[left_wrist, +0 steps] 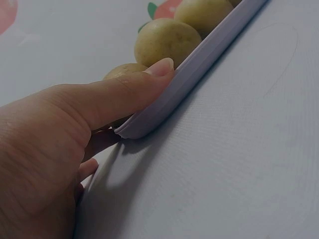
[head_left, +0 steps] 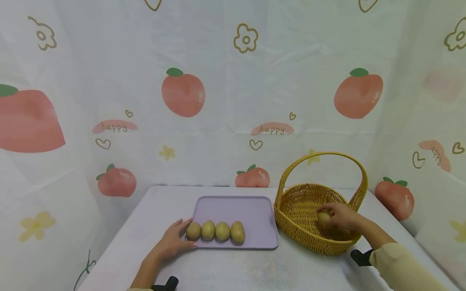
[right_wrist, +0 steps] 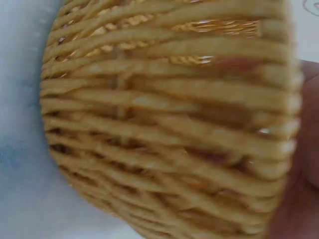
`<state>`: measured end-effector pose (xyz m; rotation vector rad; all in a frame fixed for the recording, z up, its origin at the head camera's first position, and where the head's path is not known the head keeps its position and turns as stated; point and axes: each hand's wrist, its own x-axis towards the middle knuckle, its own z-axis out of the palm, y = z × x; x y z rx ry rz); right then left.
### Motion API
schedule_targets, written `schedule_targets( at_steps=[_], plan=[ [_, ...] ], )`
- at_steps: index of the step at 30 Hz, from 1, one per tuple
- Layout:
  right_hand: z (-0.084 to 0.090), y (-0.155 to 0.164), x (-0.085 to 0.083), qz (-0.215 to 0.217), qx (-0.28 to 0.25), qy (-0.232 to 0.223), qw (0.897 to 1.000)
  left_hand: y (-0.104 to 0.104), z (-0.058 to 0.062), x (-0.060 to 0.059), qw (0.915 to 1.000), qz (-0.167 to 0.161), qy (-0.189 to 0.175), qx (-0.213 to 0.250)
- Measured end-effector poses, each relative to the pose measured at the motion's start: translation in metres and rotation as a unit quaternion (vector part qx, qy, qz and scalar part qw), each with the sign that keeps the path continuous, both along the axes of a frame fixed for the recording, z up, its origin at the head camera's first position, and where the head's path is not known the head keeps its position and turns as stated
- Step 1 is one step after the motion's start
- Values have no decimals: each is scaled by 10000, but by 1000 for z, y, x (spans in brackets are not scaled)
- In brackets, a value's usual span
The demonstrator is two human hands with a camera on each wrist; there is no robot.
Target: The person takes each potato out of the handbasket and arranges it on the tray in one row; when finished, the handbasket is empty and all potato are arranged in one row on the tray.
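Right now I'm seeing my right hand curling its fingers around a potato inside the basket, at three o'clock of the tray. My left hand, fingers straight, is pressing the tray's nine o'clock edge beside four potatoes.

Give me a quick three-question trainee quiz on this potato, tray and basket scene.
1. How many potatoes lie on the tray?
2. True or false: the right hand grips a potato inside the basket.
3. What does the left hand touch: A the tray's corner, B the basket's handle, C the curtain?

Key: 1. four, in a row. 2. true. 3. A.
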<state>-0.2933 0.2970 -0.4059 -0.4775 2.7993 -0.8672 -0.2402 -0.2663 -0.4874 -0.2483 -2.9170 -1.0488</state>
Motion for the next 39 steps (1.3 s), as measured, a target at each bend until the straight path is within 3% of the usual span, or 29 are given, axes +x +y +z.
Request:
schedule_targets(
  at_steps=[10,18,24,29,34,39],
  plan=[
    [14,-12,13,-385,-1040,540,9924,0,0,0,10000,-17,41,24],
    [14,-34,22,-174,-2256,694,9716,-2,1,0,10000,-21,31,59],
    [9,-58,36,-254,-2479,968,9636,-1,0,1,10000,19,6,61],
    [5,-79,43,-197,-2415,1558,9576,-1,-1,1,10000,5,-23,94],
    [0,-101,46,210,-2549,2071,9443,-1,-1,1,9999,0,-23,103],
    [-7,-125,49,455,-2771,2053,9376,0,0,0,9999,6,-30,124]
  ],
)
